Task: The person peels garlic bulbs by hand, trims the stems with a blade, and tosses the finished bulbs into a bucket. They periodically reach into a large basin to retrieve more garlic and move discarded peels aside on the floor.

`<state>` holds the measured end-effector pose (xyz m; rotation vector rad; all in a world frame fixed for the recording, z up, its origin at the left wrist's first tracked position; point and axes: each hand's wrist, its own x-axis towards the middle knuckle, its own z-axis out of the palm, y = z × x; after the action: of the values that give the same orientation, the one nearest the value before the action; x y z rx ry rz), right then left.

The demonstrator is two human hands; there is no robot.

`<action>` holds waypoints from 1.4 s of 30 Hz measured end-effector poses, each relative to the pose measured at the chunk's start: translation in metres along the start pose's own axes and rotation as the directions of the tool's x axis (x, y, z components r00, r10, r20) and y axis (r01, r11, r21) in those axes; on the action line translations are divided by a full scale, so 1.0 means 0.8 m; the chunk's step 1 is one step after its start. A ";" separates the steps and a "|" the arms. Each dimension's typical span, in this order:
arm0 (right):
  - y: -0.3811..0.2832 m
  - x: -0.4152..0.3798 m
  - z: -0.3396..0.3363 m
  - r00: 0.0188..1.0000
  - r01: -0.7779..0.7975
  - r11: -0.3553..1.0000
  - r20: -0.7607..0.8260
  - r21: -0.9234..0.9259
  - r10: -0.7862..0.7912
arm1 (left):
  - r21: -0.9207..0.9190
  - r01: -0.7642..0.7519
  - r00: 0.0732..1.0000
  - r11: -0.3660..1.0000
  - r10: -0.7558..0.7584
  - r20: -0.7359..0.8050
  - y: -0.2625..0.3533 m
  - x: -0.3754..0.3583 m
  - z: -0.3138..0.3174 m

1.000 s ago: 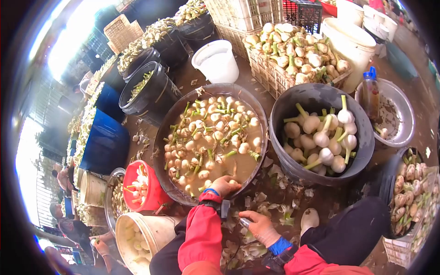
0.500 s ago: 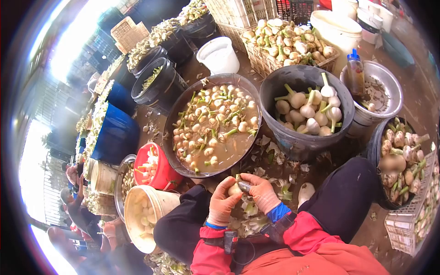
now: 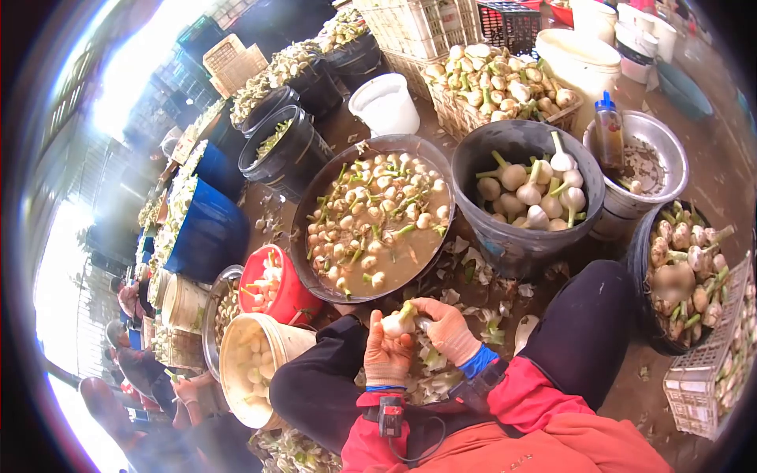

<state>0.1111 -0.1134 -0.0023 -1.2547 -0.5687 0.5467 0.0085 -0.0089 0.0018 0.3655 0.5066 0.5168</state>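
A pale garlic bulb (image 3: 396, 325) with a short green stem rests in my left hand (image 3: 386, 359), tipped over so the stem points up and right. The fingers and thumb of that hand hold it from below and the side. My right hand (image 3: 451, 335) is closed at the stem end, gripping a short metal blade (image 3: 424, 324); most of it is hidden by the fingers. Beyond my hands stands a wide pan (image 3: 311, 280) of murky water with many floating bulbs. A dark bucket (image 3: 493, 236) of clean white garlic with stems is to its right.
A red bowl (image 3: 302, 293) and a cream bucket (image 3: 292, 339) hold garlic at my left. By my right knee stand a black tub (image 3: 643, 292) of unpeeled bulbs and a plastic crate (image 3: 694, 394). A bottle (image 3: 609, 140) stands against a metal basin (image 3: 670, 142). Peelings litter the floor.
The garlic bulb has tilted and shows more openly, as my left fingers have loosened around it. My right hand stays close to its stem end. The view has shifted slightly.
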 end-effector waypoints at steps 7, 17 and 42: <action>-0.001 -0.004 0.004 0.921 -0.386 0.873 0.182 0.297 0.345 | 0.674 -0.299 0.933 0.675 0.355 0.058 -0.010 -0.011 -0.004; 0.010 -0.021 0.020 0.843 -0.326 0.858 0.289 -0.397 0.454 | 0.692 -0.081 0.942 0.717 0.282 -0.183 0.008 0.018 -0.011; 0.007 0.003 -0.024 0.982 -0.078 0.968 -0.149 0.238 0.115 | 0.233 -0.134 0.985 0.963 0.155 -0.073 0.016 0.017 -0.020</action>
<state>0.1251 -0.1242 -0.0113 -1.0966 -0.2983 0.5692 0.0055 0.0123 -0.0103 0.6041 0.6324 0.6205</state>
